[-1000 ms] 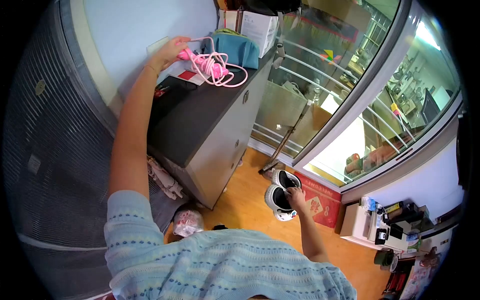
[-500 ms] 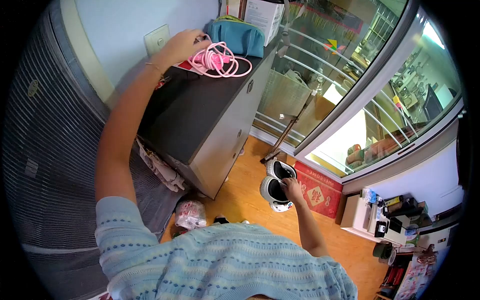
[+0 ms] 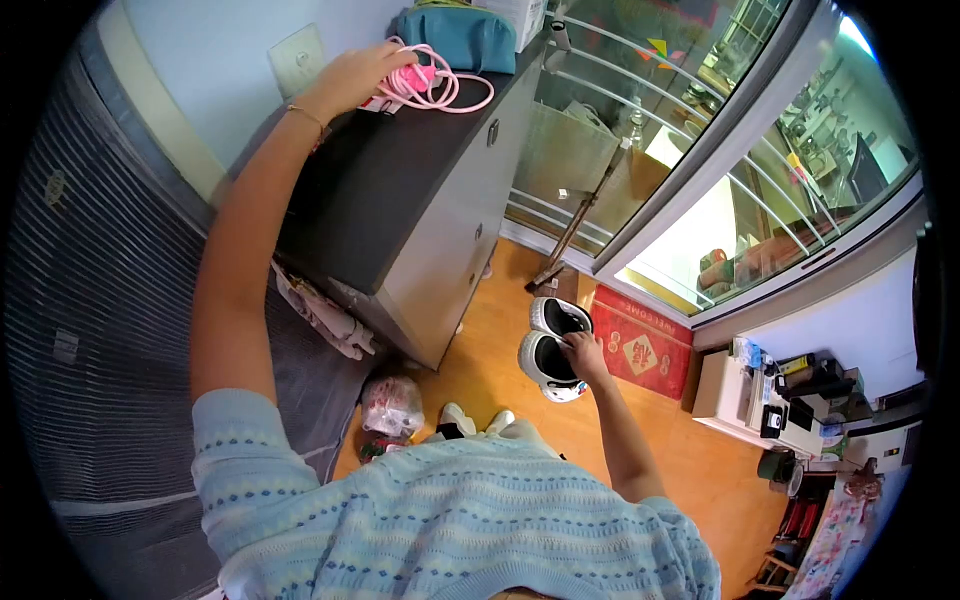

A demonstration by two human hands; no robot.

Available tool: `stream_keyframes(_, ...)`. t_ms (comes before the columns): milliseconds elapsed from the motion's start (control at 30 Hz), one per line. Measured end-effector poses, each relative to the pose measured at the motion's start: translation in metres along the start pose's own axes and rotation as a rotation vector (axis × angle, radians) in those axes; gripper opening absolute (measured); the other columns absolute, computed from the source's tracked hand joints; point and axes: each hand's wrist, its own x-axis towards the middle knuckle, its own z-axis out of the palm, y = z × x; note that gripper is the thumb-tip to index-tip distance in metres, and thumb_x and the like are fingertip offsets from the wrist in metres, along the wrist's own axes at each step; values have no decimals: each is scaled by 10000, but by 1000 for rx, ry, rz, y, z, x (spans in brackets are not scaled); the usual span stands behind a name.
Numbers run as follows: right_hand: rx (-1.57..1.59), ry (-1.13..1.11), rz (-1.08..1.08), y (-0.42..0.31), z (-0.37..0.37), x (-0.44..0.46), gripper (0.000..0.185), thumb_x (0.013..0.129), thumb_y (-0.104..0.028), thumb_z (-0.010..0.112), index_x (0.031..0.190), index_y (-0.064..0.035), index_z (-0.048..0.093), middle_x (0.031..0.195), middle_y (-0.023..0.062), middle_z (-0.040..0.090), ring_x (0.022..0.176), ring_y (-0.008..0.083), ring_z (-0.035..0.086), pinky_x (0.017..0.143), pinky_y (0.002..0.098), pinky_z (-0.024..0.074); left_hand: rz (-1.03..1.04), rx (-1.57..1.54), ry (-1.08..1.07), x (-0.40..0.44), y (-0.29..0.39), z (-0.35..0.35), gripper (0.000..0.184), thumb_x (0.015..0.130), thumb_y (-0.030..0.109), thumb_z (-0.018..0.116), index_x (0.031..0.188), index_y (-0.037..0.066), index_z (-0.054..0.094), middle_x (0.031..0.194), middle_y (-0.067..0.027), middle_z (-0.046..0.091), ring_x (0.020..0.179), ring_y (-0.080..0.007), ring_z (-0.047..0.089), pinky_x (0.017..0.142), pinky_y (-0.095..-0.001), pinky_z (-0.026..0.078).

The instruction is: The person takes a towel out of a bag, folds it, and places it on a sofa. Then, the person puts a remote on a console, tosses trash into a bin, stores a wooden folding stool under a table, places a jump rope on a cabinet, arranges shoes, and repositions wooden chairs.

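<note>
On top of the dark cabinet [image 3: 385,200], my left hand [image 3: 352,82] has its fingers curled around the near end of a coiled pink cable [image 3: 455,98]. A bright pink piece sits in the middle of the coil. My right hand [image 3: 584,355] hangs low above the floor, closed on the inner edges of a pair of white shoes [image 3: 552,352] with black linings. The soles of the shoes face left, and my fingertips are partly hidden inside them. A small red and white item [image 3: 381,104] lies under the cable.
Behind the cable stands a teal bag [image 3: 465,40]. A wall switch [image 3: 297,62] is left of it. Glass doors [image 3: 680,130] with rails, a red welcome mat [image 3: 643,345], a filled plastic bag [image 3: 392,407] and a white shelf unit [image 3: 728,390] surround the floor.
The view has shifted a little, bringing my feet into sight. My left fingers now reach further over the pink cable. The shoes stay in my right hand.
</note>
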Motion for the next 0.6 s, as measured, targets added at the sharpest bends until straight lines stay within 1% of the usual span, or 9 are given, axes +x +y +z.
stream_keyframes(67, 1, -14, -2, 0, 3, -9, 224, 779, -208, 590, 982, -113, 598, 964, 60, 597, 990, 263, 511, 813, 433, 372, 10, 10, 33, 1, 6, 5, 361, 782, 95, 563, 1124, 190, 497, 1006, -62, 549, 863, -247, 573, 740, -347, 465)
stream_keyframes(133, -23, -46, 5, 1, 7, -16, 229, 781, -206, 587, 989, -111, 589, 973, 62, 594, 994, 262, 508, 819, 431, 368, -393, -363, -351, 5, 18, -8, 342, 838, 103, 481, 1168, 193, 468, 1027, -88, 568, 882, -226, 579, 752, -346, 449)
stream_keyframes(167, -22, -35, -10, 2, 8, -20, 229, 778, -202, 588, 993, -121, 588, 976, 53, 594, 991, 252, 508, 800, 429, 372, -384, -620, -331, 1, 10, -4, 365, 846, 124, 513, 1203, 167, 447, 1020, -94, 581, 943, -187, 559, 799, -340, 438)
stream_keyframes(200, -21, -29, -25, 1, 8, -25, 231, 776, -198, 589, 996, -131, 586, 979, 44, 593, 989, 242, 509, 781, 426, 375, -396, -639, -348, -1, 24, -13, 365, 846, 124, 513, 1203, 167, 447, 1020, -94, 581, 943, -187, 559, 799, -340, 438)
stream_keyframes(267, 2, -36, -46, 8, 12, -33, 247, 771, -192, 594, 1009, -126, 584, 988, 41, 594, 995, 243, 508, 789, 425, 373, -185, -803, -133, 4, 55, -61, 399, 739, 79, 646, 1100, 18, 485, 1047, -131, 546, 982, -242, 535, 873, -333, 438)
stream_keyframes(367, 25, -27, -72, 10, 9, -44, 250, 765, -177, 603, 1009, -123, 584, 993, 42, 593, 994, 244, 506, 808, 430, 362, -249, -349, -155, -6, 79, -89, 526, 675, 74, 635, 1165, 7, 457, 1168, -181, 494, 1095, -315, 468, 954, -353, 366)
stream_keyframes(400, 28, -33, -79, 12, 8, -48, 249, 763, -173, 605, 1007, -123, 584, 990, 44, 592, 993, 242, 506, 809, 429, 361, -261, -354, -160, -13, 88, -93, 526, 675, 74, 635, 1165, 7, 457, 1168, -181, 494, 1095, -315, 468, 954, -353, 366)
stream_keyframes(467, 13, -54, -127, 17, 5, -57, 250, 757, -170, 609, 1001, -121, 585, 981, 44, 593, 990, 241, 507, 806, 426, 362, -126, -188, 63, -31, 112, -101, 503, 676, 47, 599, 1158, 7, 461, 1159, -186, 493, 1099, -343, 456, 957, -364, 359)
stream_keyframes(600, -12, -68, -244, 33, 7, -80, 255, 734, -157, 622, 984, -118, 589, 954, 43, 597, 976, 241, 512, 796, 417, 366, -265, -212, 188, -73, 207, -120, 530, 685, 39, 566, 1201, 25, 445, 1234, -192, 444, 1133, -329, 441, 976, -380, 343)
